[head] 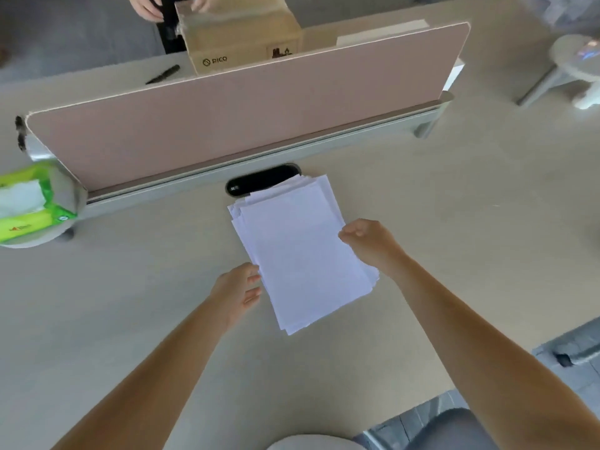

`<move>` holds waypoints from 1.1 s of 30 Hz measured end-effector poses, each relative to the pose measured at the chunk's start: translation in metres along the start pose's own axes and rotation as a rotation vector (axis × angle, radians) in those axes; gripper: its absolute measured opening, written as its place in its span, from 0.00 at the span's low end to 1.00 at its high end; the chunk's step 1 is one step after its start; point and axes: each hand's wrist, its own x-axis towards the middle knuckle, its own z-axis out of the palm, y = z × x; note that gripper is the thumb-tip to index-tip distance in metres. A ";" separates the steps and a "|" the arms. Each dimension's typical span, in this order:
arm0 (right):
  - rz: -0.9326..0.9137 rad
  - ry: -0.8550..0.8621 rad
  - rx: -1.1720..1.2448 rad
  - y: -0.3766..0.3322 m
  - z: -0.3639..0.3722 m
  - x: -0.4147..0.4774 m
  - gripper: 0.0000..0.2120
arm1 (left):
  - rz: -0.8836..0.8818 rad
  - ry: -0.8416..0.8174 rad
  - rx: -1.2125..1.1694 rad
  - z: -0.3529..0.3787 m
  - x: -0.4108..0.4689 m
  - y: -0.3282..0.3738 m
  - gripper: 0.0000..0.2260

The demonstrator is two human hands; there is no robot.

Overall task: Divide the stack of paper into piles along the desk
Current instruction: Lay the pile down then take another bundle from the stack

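I judge nothing is divided yet: I see one stack of paper, slightly fanned, in the middle of the worktop, and no other piles. My right hand curls onto its right edge, seemingly pinching it. My left hand rests loosely bent against the left edge. A pink divider stands behind, with a pack of tissues at its left and a cardboard box beyond.

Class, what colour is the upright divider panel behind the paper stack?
The divider panel is dusty pink, clearest in the head view.
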 end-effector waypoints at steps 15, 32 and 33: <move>0.113 -0.173 -0.156 0.013 0.032 0.106 0.17 | -0.122 0.241 -0.028 0.050 0.055 0.014 0.10; 0.209 -0.373 0.210 0.013 0.046 0.094 0.12 | -0.107 0.266 0.007 0.043 0.060 0.011 0.10; 0.196 -0.382 0.235 0.015 0.046 0.094 0.09 | -0.109 0.266 0.008 0.042 0.058 0.010 0.09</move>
